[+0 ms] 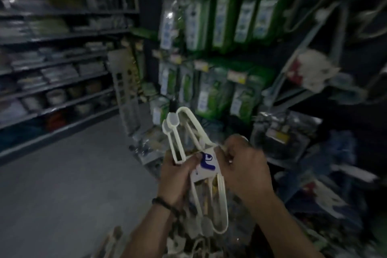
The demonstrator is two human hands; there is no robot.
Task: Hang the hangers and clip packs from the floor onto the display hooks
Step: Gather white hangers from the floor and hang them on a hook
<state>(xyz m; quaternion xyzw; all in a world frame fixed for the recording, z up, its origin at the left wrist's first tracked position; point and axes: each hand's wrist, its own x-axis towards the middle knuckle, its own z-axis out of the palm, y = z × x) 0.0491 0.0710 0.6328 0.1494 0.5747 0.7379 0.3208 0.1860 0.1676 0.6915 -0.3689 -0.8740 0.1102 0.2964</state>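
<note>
At nine o'clock, dark shelves (25, 35) carry stacked trays and bowls (55, 96), all smeared by blur. Low at six o'clock, the left hand (178, 176) has its grip curled round a bundle of white hangers (173, 120) banded by a paper label (207, 165). The right hand (245, 167) closes its grip on the same bundle beside the label. At twelve o'clock, green packs (222, 25) hang on the display; their hooks cannot be made out.

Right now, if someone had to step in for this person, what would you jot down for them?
Left hand grips the bundle of white hangers beside its label. Right hand holds the same bundle at the label.
Done: bundle is off the floor, in front of the hanging green packs.
Left: get it onto a hook; the blurred pile below the hands may hold more.
</note>
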